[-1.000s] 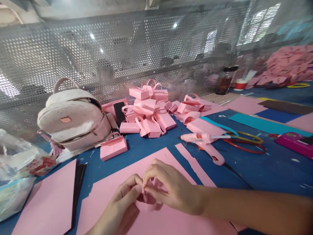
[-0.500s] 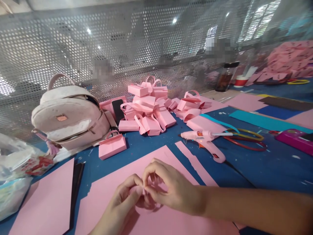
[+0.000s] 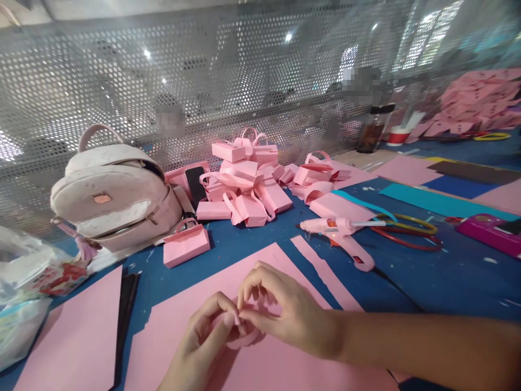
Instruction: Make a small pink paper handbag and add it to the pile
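My left hand (image 3: 199,347) and my right hand (image 3: 285,315) meet at their fingertips over a large pink paper sheet (image 3: 195,304). Both pinch a small curled pink paper strip (image 3: 244,339), which bends in a loop below the fingers. My right forearm runs off to the lower right. A pink glue gun (image 3: 342,236) lies on the blue table (image 3: 439,277) to the right, apart from both hands. One small pink paper bag (image 3: 186,244) stands beyond the sheet.
A pile of pink paper bags (image 3: 244,182) sits mid-table before a perforated metal screen (image 3: 203,87). A pale pink backpack (image 3: 114,195) is at left, a plastic bag (image 3: 24,288) at far left. Coloured hoops (image 3: 407,233), a narrow pink strip (image 3: 321,271) and coloured sheets lie right.
My fingers have shifted slightly on the strip and its loop hangs a little lower. The view has tilted a little. Nothing else on the table has moved.
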Tool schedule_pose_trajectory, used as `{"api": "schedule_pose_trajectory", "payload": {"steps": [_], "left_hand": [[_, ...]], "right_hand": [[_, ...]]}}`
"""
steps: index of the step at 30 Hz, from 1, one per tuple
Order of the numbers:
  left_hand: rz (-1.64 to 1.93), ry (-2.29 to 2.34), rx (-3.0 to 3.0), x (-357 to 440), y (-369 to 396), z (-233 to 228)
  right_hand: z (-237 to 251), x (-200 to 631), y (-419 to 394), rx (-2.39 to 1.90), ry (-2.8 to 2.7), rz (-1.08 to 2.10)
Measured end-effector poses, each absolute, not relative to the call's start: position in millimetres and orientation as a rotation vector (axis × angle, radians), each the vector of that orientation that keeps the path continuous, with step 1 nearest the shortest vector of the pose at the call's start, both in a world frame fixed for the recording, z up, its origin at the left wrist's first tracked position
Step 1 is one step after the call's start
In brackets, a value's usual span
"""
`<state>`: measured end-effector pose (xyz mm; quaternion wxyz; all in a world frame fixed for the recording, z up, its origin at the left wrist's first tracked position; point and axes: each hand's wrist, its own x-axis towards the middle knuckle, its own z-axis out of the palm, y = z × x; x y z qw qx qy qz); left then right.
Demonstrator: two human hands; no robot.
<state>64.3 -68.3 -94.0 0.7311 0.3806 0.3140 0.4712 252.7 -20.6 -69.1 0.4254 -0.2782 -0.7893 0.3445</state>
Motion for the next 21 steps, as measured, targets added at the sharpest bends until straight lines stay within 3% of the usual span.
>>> {"api": "schedule_pose_trajectory", "payload": {"steps": [21], "left_hand": [[1.052, 0.707, 0.76, 67.3, -70.0, -86.8]], "right_hand": [[-67.8, 252.5, -24.9, -0.745, -1.954, 0.928]]}}
